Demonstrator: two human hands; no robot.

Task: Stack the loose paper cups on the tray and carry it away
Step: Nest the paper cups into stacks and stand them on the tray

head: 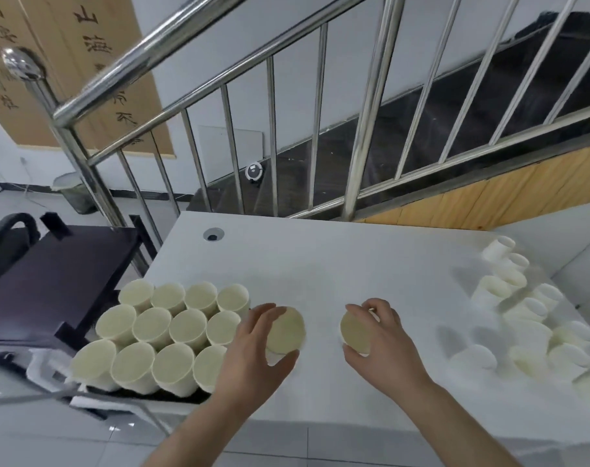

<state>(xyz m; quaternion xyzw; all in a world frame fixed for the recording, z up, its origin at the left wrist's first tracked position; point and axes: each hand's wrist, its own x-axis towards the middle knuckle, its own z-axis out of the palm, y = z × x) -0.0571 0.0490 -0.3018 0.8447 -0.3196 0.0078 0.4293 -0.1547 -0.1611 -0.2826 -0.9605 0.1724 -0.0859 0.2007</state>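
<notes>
Both hands are busy: the left hand grips one paper cup just beside the tray of packed cups, while the right hand holds another cup over the white table. Each should go down upright against the filled rows. Loose cups wait at the far right.

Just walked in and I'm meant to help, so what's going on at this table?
A person is gathering paper cups. The left hand grips one upside-down cup beside the tray, where twelve cups already stand upside down in three rows. The right hand holds another cup over the white table. Many loose cups lie scattered at the table's right end.
</notes>
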